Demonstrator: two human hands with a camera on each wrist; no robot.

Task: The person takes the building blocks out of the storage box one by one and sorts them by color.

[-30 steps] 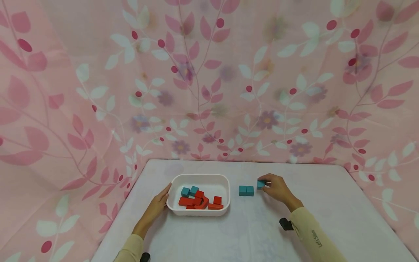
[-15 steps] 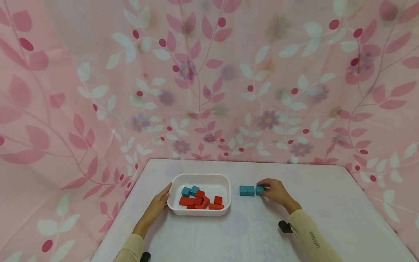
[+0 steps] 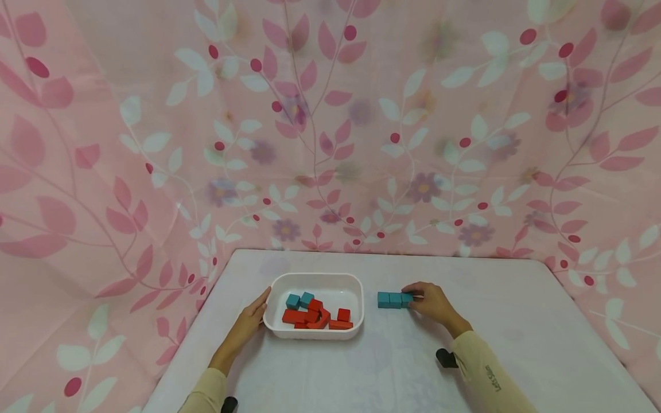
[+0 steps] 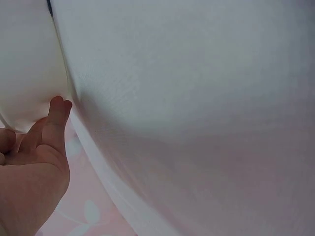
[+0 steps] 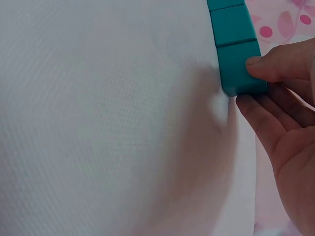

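Three teal cubes stand on the table in one row, touching. My right hand [image 3: 435,303] is at the row's right end, its thumb and fingers on the end cube [image 5: 240,69]. In the right wrist view the thumb lies on one face, and the fingertips meet another. The middle cube [image 3: 395,300] and the left cube [image 3: 383,300] adjoin it. My left hand [image 3: 245,328] rests with nearly straight fingers against the left wall of a white tray [image 3: 312,334]. In the left wrist view that hand [image 4: 37,157] touches the tray's outer wall [image 4: 29,59].
Inside the tray lie two more teal cubes [image 3: 293,302] and several red blocks [image 3: 320,320], some cubes and some longer. The table [image 3: 361,378] has a whitish cloth. A pink floral curtain [image 3: 330,143] hangs behind its far edge.
My right hand has brought its teal cube down and to the left, against the other two, closing the gap. The left hand and tray look still.
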